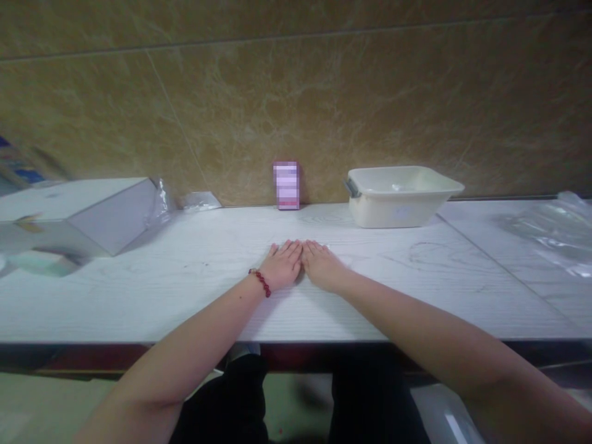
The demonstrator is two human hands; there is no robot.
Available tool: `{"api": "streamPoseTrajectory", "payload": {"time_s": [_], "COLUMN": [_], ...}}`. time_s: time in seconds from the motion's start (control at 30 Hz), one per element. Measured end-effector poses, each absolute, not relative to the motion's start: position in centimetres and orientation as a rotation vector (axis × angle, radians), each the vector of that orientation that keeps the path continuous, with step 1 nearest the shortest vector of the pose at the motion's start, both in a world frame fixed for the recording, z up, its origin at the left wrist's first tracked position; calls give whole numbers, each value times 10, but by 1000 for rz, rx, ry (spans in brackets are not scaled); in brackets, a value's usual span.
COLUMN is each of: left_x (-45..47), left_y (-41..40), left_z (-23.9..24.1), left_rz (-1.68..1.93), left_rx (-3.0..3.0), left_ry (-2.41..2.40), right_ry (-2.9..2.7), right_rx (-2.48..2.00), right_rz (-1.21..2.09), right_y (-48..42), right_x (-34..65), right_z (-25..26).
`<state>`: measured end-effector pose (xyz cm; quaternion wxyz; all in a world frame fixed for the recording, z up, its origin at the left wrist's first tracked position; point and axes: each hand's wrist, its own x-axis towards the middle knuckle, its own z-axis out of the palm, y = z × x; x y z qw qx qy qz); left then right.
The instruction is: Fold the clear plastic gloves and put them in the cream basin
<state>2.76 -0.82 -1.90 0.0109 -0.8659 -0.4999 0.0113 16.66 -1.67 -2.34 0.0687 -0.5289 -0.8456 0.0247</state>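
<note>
My left hand (283,264) lies palm down on the white wood-grain table (222,246), its fingers stretched out and pointing forward. A dark red bead bracelet (261,281) circles that wrist. Right beside it, my right hand (320,264) rests flat too, with fingers extended, and the two hands touch along their inner edges. Neither one holds anything that shows. Beyond the hands, a phone-like upright object (287,185) with a blurred-out front leans against the wall. To the right of it stands a cream plastic basin (393,209) with a grey handle clip at its left end.
On the left sits a large white box (111,213), with clear plastic wrap (161,206) by its far side and a pale green item (44,263) in front. Crumpled clear plastic (559,228) lies at the far right. A marbled brown tile wall (324,98) closes off the table's back.
</note>
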Motion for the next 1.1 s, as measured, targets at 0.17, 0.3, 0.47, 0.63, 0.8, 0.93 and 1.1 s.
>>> {"api": "streamPoseTrajectory", "payload": {"time_s": [0.17, 0.3, 0.47, 0.63, 0.8, 0.93, 1.1], "left_x": [17, 9, 0, -7, -13, -16, -21], "left_y": [-2, 1, 4, 6, 7, 8, 9], "left_z": [-16, -12, -5, -1, 2, 4, 8], "left_rz": [108, 129, 206, 252, 262, 256, 286], "left_rx": [-2778, -2835, -2888, -2869, -2814, -2789, -2767], "left_ry": [-1520, -1492, -1506, -1558, -1663, -1707, -1763], "right_ry": [-2604, -2627, -2632, -2637, -2652, -2649, -2624], "right_rx": [-1681, -1758, -1843, -1906, -1923, -1963, -2056], "right_rz": [160, 247, 314, 335, 363, 404, 457], "right_y": [-16, -16, -19, -18, -11, -6, -5], "right_x": [172, 176, 181, 186, 196, 207, 213], "right_z": [-17, -10, -1, 3, -1, -1, 9]}}
